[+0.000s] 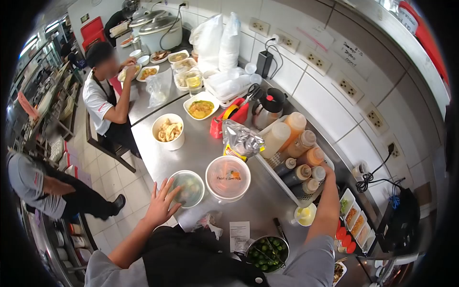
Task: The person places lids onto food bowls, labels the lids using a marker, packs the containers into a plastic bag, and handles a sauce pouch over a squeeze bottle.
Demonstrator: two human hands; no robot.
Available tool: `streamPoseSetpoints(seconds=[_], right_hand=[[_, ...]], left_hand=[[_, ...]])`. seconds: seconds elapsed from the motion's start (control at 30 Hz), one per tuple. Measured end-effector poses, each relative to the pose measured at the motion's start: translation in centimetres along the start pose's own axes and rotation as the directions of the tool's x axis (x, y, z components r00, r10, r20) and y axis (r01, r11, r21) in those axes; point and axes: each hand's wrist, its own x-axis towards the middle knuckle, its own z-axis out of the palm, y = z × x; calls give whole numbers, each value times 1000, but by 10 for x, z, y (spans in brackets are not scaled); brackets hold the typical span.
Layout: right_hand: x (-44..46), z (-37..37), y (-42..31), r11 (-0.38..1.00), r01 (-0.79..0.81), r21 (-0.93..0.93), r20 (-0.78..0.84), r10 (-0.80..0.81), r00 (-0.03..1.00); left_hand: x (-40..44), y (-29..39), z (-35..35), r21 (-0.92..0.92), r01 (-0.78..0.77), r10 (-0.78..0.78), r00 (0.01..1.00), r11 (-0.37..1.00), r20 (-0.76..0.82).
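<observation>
My left hand is open, its fingers spread against the side and lid of a round tub with a clear lid. Beside that tub stands a larger lidded tub with handwriting on its lid. My right hand reaches to the right end of a white plastic basket holding several squeeze bottles. Its fingers are hidden behind the bottles and the basket rim, so I cannot tell what they grip. A foil bag leans between the larger tub and the basket.
A tub of fried pieces, a bowl of yellow food and a red holder with scissors stand farther back. Near me are a receipt and a pot of green fruit. One person sits at left; another stands nearby.
</observation>
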Motion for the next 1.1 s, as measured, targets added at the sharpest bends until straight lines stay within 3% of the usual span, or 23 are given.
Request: streamPoseSetpoints(seconds=[0.33, 0.5, 0.53, 0.57, 0.63, 0.7, 0.8, 0.83, 0.87, 0.97, 1.03, 1.1], right_hand=[[-24, 2, 4, 950, 77, 303, -27, -72, 997], [-45, -10, -18, 918, 244, 312, 171, -306, 936], [-53, -21, -23, 949, 256, 182, 89, -275, 957], [-63, -28, -30, 950, 255, 183, 79, -273, 959], [-88, -34, -44, 975, 220, 29, -294, -202, 934], [-127, -34, -66, 942, 296, -157, -386, -334, 860], [-222, 11, -128, 880, 389, -270, -427, -472, 771], [-254, 32, -147, 838, 441, -322, -421, -544, 726], [-284, 53, -162, 842, 431, -324, -435, -537, 723], [-358, 113, -191, 818, 439, -372, -423, -570, 704], [-394, 150, -194, 821, 441, -362, -406, -565, 718], [-411, 181, -186, 772, 442, -457, -400, -622, 673]], left_hand=[[3, -12, 5, -50, 46, -49, 997, 998, -58], [26, -45, -2, -113, 119, -137, 974, 986, -177], [39, -62, -1, -222, 123, -188, 933, 967, -305], [55, -81, -1, -329, 108, -248, 873, 938, -421], [97, -132, -2, -294, 46, -229, 745, 955, -626], [141, -161, -22, -520, 119, -437, 713, 846, -548], [202, -214, -16, -435, 99, -360, 737, 895, -572], [215, -222, -14, -379, 186, -362, 805, 907, -471], [224, -226, -13, -309, 262, -368, 855, 914, -365], [240, -227, -10, -156, 272, -310, 886, 950, -344], [242, -226, -9, -170, 274, -314, 901, 947, -299], [247, -226, -1, -61, 255, -261, 912, 965, -315]])
